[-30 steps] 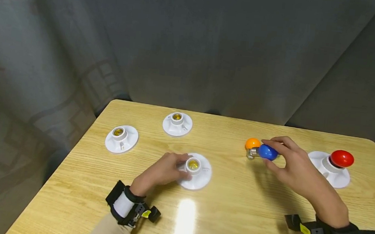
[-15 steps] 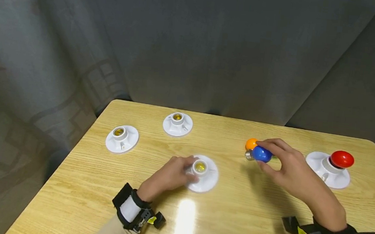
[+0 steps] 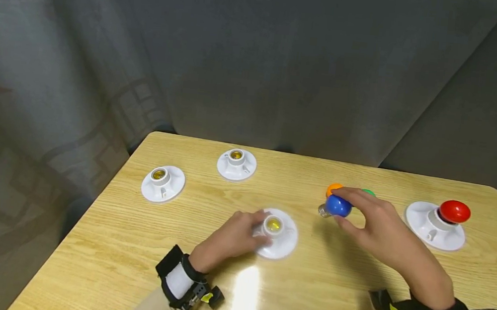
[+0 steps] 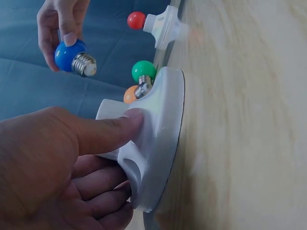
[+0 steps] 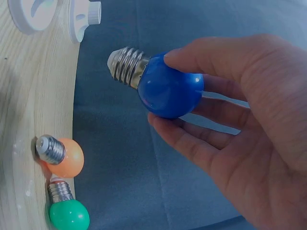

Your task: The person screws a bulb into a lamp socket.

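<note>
My left hand (image 3: 241,234) grips a white lamp holder (image 3: 284,238) by its collar, thumb on one side and fingers on the other. Its threaded brass socket faces up, and its base is at the tabletop. My right hand (image 3: 385,228) pinches a blue light bulb (image 5: 170,91) by its round glass, above the table. The bulb's metal screw end points left, towards the held lamp holder, and is apart from it. Behind the right hand lie an orange bulb (image 5: 69,158) and a green bulb (image 5: 69,214), the green one mostly hidden in the head view.
Two more white lamp holders stand at the left (image 3: 163,184) and at the back (image 3: 236,166), sockets bare. At the right, a red bulb (image 3: 455,212) sits in another lamp holder (image 3: 419,221). Grey cloth (image 3: 306,70) hangs behind the wooden table (image 3: 110,241).
The left hand has slid the lamp holder to the right. My right hand has carried the blue bulb left and slightly nearer, off the orange bulb; some of the green bulb now shows.
</note>
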Demonstrator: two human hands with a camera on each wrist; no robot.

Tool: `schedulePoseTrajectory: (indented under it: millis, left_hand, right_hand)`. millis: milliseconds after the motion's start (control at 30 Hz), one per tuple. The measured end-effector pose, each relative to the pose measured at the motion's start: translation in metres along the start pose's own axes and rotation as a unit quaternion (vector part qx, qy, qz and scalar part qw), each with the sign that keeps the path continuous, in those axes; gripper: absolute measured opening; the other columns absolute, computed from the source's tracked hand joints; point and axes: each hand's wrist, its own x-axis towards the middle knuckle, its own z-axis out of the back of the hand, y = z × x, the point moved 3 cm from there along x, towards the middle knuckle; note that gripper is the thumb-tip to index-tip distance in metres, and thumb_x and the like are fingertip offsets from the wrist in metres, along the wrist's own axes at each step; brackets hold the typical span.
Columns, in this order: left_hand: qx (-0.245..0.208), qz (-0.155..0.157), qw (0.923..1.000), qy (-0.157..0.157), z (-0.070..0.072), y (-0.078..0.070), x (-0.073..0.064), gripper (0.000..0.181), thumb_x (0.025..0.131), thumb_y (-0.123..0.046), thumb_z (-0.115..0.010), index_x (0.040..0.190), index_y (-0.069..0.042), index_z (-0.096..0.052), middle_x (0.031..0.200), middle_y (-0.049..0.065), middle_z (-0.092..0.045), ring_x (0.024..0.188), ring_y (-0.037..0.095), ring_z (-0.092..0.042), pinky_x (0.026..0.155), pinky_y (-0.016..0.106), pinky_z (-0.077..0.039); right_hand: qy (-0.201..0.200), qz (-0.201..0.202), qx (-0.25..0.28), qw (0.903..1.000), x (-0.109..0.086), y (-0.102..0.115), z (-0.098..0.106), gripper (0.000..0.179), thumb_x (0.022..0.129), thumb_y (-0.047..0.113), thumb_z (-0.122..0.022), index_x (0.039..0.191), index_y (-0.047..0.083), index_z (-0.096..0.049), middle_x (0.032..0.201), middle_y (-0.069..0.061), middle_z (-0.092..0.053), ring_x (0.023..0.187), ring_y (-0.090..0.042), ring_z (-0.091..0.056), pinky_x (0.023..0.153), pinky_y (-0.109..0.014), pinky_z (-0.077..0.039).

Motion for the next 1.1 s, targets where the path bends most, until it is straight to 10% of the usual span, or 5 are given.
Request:
schedulePoseTrajectory:
  millis: [1100]
  left_hand:
    - [-0.007, -0.084, 0.9963, -0.02, -0.027, -0.016, -0.001, 0.044, 0.087, -0.03, -0.072, 0.128, -0.021, -0.06, 0.108, 0.0, -0.073, 0.085, 0.002, -0.067, 0.074, 0.013, -0.052]
  right_hand:
    - [0.088, 0.075, 0.049, 0.9921, 0.005, 0.04, -0.037, 0.039, 0.081, 0.007, -0.076, 0.119, 0.004, -0.068, 0.121, -0.015, -0.067, 0.109, -0.031, -0.065, 0.087, -0.045, -0.056]
